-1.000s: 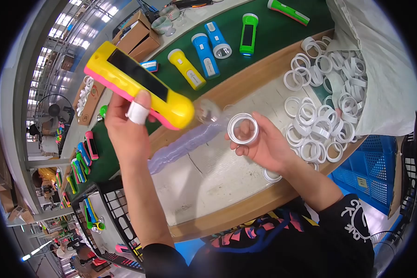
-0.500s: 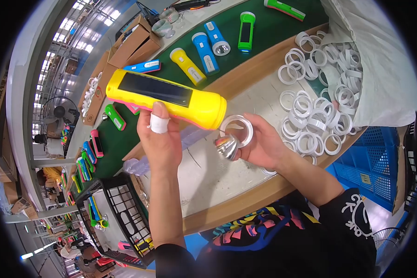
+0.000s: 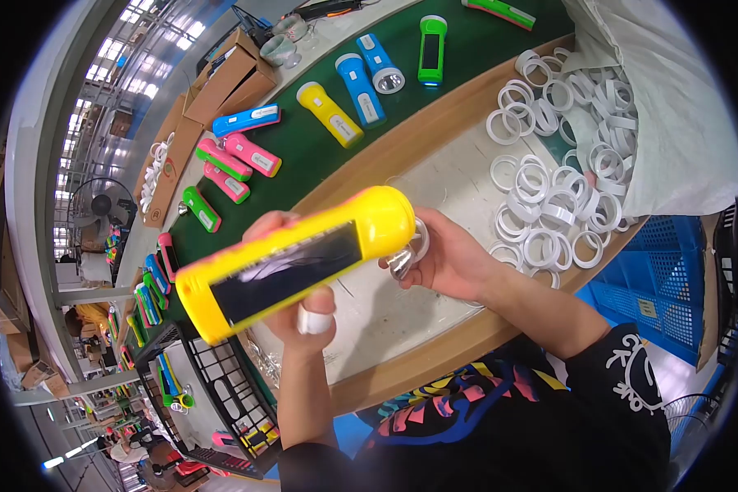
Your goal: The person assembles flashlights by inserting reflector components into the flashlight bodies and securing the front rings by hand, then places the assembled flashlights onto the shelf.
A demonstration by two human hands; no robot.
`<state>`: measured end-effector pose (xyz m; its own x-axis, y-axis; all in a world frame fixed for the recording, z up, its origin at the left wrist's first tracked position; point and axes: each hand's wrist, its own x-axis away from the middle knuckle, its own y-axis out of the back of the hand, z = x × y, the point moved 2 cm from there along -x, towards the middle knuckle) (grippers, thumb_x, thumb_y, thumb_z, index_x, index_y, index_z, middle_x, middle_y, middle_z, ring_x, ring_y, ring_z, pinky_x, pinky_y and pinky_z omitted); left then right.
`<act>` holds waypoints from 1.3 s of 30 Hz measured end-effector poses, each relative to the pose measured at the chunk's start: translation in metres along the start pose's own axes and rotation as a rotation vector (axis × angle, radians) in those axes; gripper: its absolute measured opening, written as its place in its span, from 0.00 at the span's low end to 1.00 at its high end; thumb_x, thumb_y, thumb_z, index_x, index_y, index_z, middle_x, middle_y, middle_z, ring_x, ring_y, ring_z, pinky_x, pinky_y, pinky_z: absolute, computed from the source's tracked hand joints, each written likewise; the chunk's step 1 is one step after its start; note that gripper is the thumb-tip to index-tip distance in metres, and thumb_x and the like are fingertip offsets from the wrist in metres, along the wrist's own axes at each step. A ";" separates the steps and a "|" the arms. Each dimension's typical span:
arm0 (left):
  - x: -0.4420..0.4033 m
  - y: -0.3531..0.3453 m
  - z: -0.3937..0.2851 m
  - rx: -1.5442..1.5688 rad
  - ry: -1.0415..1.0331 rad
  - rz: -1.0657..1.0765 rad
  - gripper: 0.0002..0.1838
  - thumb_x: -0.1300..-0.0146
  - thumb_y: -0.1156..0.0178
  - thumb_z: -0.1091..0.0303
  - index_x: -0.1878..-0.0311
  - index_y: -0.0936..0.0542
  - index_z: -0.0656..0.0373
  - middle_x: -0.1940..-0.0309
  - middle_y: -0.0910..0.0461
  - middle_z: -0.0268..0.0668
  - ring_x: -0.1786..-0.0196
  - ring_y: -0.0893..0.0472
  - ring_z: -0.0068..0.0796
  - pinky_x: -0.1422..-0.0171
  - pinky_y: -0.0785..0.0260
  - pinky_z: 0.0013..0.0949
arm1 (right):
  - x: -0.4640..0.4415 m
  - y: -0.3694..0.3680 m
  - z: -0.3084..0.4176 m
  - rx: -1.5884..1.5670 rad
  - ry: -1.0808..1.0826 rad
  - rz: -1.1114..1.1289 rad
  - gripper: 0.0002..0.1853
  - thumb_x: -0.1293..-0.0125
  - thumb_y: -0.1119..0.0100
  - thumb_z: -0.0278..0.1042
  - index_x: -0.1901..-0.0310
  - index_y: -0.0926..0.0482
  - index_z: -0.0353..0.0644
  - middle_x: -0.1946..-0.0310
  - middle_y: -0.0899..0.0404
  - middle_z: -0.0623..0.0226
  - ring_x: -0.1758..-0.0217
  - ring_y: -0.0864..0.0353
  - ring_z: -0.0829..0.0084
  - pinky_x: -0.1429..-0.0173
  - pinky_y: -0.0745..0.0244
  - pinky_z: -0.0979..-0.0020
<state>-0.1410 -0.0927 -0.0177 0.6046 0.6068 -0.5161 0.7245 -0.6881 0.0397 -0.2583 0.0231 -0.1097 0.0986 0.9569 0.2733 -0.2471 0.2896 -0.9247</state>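
Note:
My left hand (image 3: 302,321) is wrapped round a yellow flashlight body (image 3: 381,225) with a dark solar panel (image 3: 287,275) on its side; a white wrap covers the thumb. The body is tilted, its wide end pointing right, close to my right hand (image 3: 459,261). Pinched in my right fingers are a white ring (image 3: 421,236) and a shiny silver reflector cone (image 3: 400,263), partly hidden behind the flashlight's end and the fingers. A heap of loose white rings (image 3: 558,215) lies to the right of that hand.
Flashlights in several colours, among them a yellow one (image 3: 330,115) and a green one (image 3: 431,51), lie along the green belt (image 3: 488,57). A wooden rim (image 3: 435,353) borders the work surface. A black crate (image 3: 221,373) stands left, a blue crate (image 3: 644,287) right.
My left hand has turned and lowered the flashlight, so its far end now points down-left and its wide end overlaps the ring. The right hand has barely moved, still gripping ring and reflector.

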 end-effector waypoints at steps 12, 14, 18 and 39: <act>0.038 0.006 0.003 0.013 0.077 -0.089 0.43 0.53 0.29 0.49 0.37 0.39 0.53 0.43 0.38 0.36 0.40 0.34 0.34 0.34 0.38 0.41 | 0.005 -0.004 0.006 -0.045 0.022 0.067 0.22 0.29 0.64 0.50 0.48 0.29 0.41 0.62 0.21 0.60 0.63 0.19 0.67 0.60 0.22 0.68; 0.044 0.009 -0.001 0.021 0.108 -0.135 0.41 0.51 0.30 0.50 0.38 0.38 0.57 0.44 0.37 0.37 0.40 0.34 0.33 0.34 0.39 0.39 | 0.007 -0.004 0.008 -0.041 0.026 0.080 0.22 0.28 0.64 0.49 0.46 0.29 0.42 0.60 0.22 0.61 0.65 0.20 0.68 0.61 0.23 0.69; 0.050 0.021 -0.002 -0.143 0.085 -0.039 0.36 0.45 0.35 0.55 0.39 0.38 0.63 0.46 0.36 0.40 0.41 0.33 0.33 0.35 0.37 0.39 | 0.007 -0.010 0.005 0.046 0.063 0.186 0.24 0.27 0.65 0.50 0.40 0.34 0.41 0.54 0.24 0.62 0.59 0.22 0.69 0.58 0.24 0.65; 0.087 0.028 -0.014 0.737 0.737 0.241 0.58 0.66 0.20 0.57 0.31 0.43 0.59 0.37 0.35 0.46 0.43 0.26 0.47 0.45 0.28 0.44 | 0.032 -0.038 -0.001 0.710 0.619 0.021 0.25 0.29 0.55 0.39 0.35 0.39 0.36 0.48 0.30 0.65 0.47 0.32 0.79 0.40 0.38 0.75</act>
<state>-0.0633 -0.0542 -0.0499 0.9349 0.3433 0.0906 0.3293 -0.7430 -0.5826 -0.2452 0.0432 -0.0661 0.5319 0.8384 -0.1191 -0.7640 0.4145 -0.4944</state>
